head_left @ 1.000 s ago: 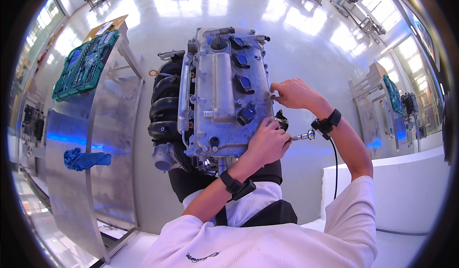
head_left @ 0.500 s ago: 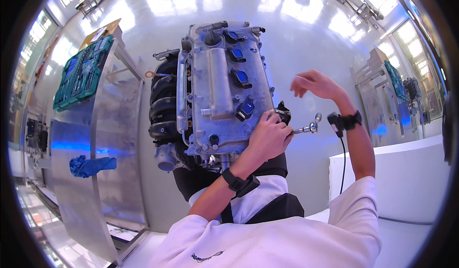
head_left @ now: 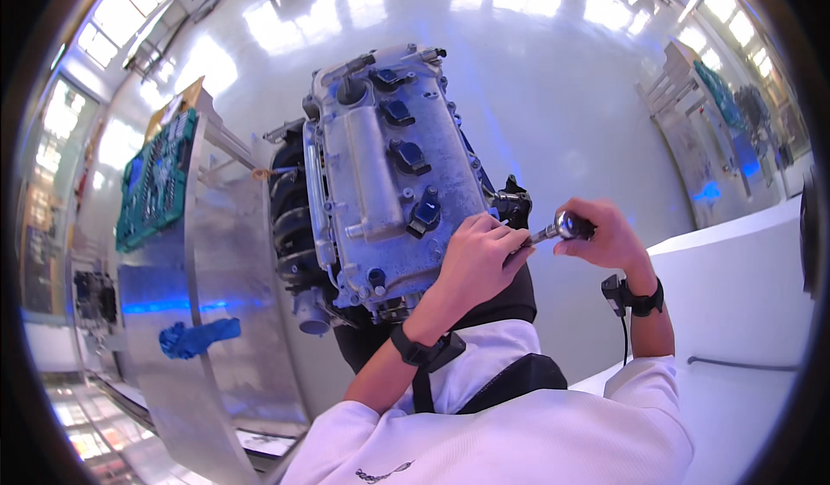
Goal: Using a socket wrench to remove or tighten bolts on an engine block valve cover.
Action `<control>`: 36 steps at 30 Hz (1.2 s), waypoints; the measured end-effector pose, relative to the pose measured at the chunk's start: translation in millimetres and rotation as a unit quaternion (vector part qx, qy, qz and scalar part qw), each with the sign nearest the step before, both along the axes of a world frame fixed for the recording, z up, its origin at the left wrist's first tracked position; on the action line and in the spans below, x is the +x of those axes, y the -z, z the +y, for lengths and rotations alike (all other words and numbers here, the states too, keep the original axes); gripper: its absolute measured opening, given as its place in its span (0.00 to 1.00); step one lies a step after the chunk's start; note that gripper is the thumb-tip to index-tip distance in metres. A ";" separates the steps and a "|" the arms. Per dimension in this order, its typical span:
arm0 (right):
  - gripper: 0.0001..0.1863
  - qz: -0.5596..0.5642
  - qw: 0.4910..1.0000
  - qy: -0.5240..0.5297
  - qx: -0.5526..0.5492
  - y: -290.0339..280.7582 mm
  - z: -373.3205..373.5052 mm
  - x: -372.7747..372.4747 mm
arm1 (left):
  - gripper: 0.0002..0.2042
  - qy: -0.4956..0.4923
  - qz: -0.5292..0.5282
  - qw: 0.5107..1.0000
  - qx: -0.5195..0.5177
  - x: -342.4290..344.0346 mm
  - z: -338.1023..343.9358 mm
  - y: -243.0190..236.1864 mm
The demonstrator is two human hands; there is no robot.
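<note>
An engine (head_left: 372, 165) with a silver cover stands before me. Black ignition coils (head_left: 409, 157) sit in a row along its top. At its near right corner, my left hand (head_left: 477, 256) is closed around the front of a socket wrench (head_left: 545, 233), against the engine's side. My right hand (head_left: 607, 232) is wrapped round the wrench's other end. The socket's tip and whatever it meets are hidden behind my left fingers. Just beyond my left hand, a black fitting (head_left: 513, 201) juts from the engine's right side.
A metal cart (head_left: 229, 269) on the left bears a green tool case (head_left: 157, 178) and a blue glove or cloth (head_left: 199, 338). Black manifold pipes (head_left: 292, 204) line the engine's left side. Another metal stand (head_left: 705, 139) is at far right, with a white block (head_left: 735, 286) nearer.
My right hand has come down from the air and closed on the wrench. My left hand stays at the engine's corner. The view has shifted and turned slightly.
</note>
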State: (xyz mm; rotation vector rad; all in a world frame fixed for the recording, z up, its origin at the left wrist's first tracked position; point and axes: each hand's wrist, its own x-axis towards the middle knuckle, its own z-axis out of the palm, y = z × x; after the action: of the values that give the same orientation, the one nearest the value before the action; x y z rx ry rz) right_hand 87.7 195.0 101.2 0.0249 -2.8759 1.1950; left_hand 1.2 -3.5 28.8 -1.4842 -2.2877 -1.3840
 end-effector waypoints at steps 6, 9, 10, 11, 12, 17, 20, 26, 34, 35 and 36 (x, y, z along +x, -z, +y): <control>0.20 0.142 0.984 0.049 0.097 -35.9 -16.0 -34.8 | 0.04 0.042 0.125 0.984 -0.121 -54.8 7.0 -68.2; 0.19 0.189 0.976 0.054 0.097 -29.1 -25.3 -65.5 | 0.09 0.085 0.107 0.972 -0.191 -116.2 22.3 -73.9; 0.19 0.194 0.975 0.056 0.094 -29.3 -27.9 -72.4 | 0.10 0.100 0.097 0.965 -0.223 -129.0 27.3 -79.2; 0.19 0.155 0.981 0.074 0.084 -29.9 -30.2 -78.1 | 0.10 0.100 0.101 0.964 -0.226 -136.8 32.8 -81.8; 0.19 0.116 0.986 0.093 0.076 -29.5 -29.0 -80.8 | 0.11 0.127 0.101 0.935 -0.315 -140.5 40.3 -87.6; 0.19 0.088 0.984 0.142 0.064 -7.3 -21.8 -94.0 | 0.14 0.189 0.040 0.903 -0.384 -173.1 56.8 -54.8; 0.19 0.065 0.983 0.169 0.030 5.3 -18.2 -90.3 | 0.13 0.203 -0.043 0.914 -0.349 -173.8 56.8 -47.6; 0.19 0.075 0.982 0.170 0.025 8.5 -30.6 -93.0 | 0.14 0.209 -0.049 0.909 -0.358 -181.5 57.1 -42.2; 0.18 0.030 0.985 0.147 0.090 -6.1 -37.7 -100.2 | 0.16 0.225 -0.134 0.914 -0.310 -187.1 50.0 -29.3; 0.18 0.019 0.984 0.147 0.097 -8.8 -38.5 -101.0 | 0.16 0.225 -0.140 0.915 -0.305 -187.6 49.5 -27.6; 0.18 0.010 0.984 0.146 0.103 -10.3 -38.9 -102.7 | 0.16 0.232 -0.141 0.916 -0.297 -188.5 48.9 -26.2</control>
State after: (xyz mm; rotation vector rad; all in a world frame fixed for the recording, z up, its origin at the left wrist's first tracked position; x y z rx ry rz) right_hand -15.0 156.1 111.4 -0.3649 -2.8422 0.8399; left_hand -187.3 45.4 54.9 -2.2570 -2.8396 -1.0785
